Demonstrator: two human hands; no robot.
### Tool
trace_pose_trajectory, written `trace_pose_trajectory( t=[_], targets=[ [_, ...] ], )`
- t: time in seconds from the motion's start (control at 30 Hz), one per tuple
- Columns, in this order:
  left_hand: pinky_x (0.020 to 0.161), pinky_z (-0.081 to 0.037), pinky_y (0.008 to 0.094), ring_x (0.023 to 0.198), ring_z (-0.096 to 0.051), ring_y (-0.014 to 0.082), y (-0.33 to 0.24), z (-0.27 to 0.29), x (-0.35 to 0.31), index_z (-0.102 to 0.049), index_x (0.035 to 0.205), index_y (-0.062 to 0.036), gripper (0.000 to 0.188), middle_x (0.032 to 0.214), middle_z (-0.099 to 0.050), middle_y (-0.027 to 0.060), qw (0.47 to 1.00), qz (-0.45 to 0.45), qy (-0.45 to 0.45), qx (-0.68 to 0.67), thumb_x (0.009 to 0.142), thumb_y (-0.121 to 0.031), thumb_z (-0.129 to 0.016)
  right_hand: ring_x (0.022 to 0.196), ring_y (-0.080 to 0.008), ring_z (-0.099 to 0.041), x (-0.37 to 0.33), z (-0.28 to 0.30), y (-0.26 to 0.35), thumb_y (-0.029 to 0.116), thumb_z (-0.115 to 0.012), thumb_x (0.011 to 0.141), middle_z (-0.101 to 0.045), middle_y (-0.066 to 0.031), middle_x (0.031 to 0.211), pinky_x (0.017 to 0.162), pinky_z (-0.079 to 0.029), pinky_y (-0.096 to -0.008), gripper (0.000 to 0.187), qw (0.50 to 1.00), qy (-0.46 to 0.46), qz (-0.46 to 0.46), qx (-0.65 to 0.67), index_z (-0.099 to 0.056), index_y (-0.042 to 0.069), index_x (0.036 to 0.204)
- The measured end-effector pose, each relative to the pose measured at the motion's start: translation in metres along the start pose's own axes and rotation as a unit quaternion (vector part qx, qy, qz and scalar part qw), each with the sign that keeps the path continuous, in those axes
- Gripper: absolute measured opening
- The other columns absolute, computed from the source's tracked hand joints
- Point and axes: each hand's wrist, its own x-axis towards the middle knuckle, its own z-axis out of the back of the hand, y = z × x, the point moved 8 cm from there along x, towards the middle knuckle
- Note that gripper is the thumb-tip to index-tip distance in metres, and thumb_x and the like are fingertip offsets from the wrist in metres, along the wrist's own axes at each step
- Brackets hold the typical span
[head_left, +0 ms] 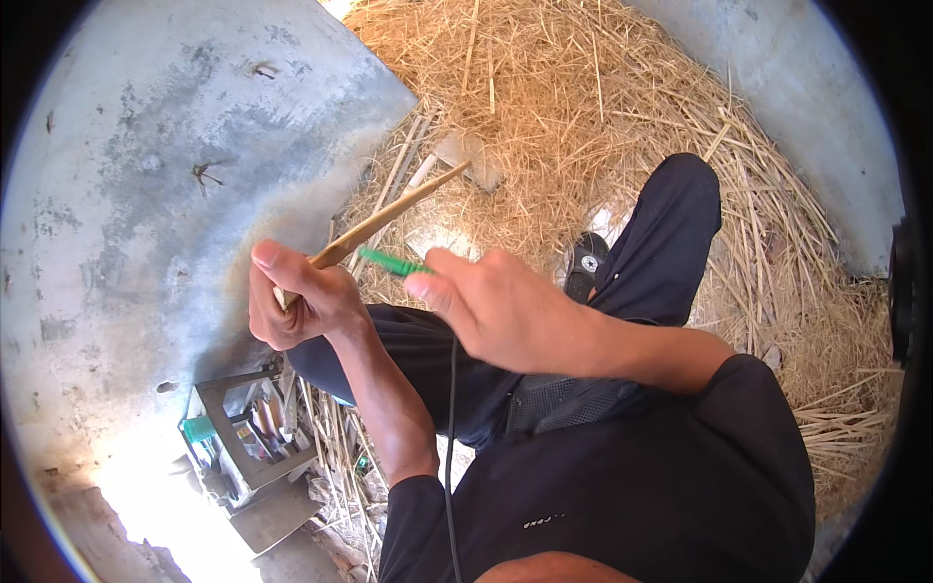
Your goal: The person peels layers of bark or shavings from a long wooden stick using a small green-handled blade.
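Observation:
My left hand [309, 299] is closed round the lower end of a flat, tapering strip of bamboo or wood [394, 212]. The strip's pointed end slants up and away to the right. In my right hand [505, 301], closed and slightly blurred, is a slim green tool [392, 261]. Its tip points left and lies beside the strip, close to my left hand; I cannot tell whether the two touch. My right fingers hide the rest of the tool, so its exact kind does not show.
Loose straw [583, 117] and dry stalks cover the floor ahead and to the right. A worn bluish wall [165, 146] stands at the left. Low on the left is an open box [236, 428] holding assorted items. A dark cable [451, 457] hangs across my front, above my bent legs [671, 233].

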Motion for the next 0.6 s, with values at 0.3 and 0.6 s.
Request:
trace_pose_trajectory(
  t=[0.3,0.6],
  targets=[
    [0.038,-0.021,0.0234,0.035,-0.035,0.0054,-0.008,-0.002,-0.001,-0.039,0.044,-0.0061,0.049,0.038,-0.037,-0.0019,0.998,-0.058,0.009,-0.013,0.092,-0.014,-0.047,0.049,-0.0424,-0.054,-0.008,0.007,0.010,0.028,-0.039,0.098,-0.050,-0.0239,0.051,0.046,-0.041,-0.0478,0.036,0.996,-0.049,0.069,-0.041,-0.051,-0.002,0.082],
    [0.039,-0.020,0.0232,0.037,-0.031,0.0055,-0.004,0.004,-0.003,-0.038,0.045,-0.0051,0.047,0.039,-0.038,-0.0021,0.999,-0.025,-0.042,0.007,0.090,-0.016,-0.050,0.053,-0.0437,-0.054,0.008,-0.014,-0.071,0.031,-0.038,0.098,-0.050,-0.0245,0.054,0.051,-0.041,-0.0477,0.038,0.997,-0.028,-0.060,-0.048,-0.051,-0.002,0.083]
  ],
)
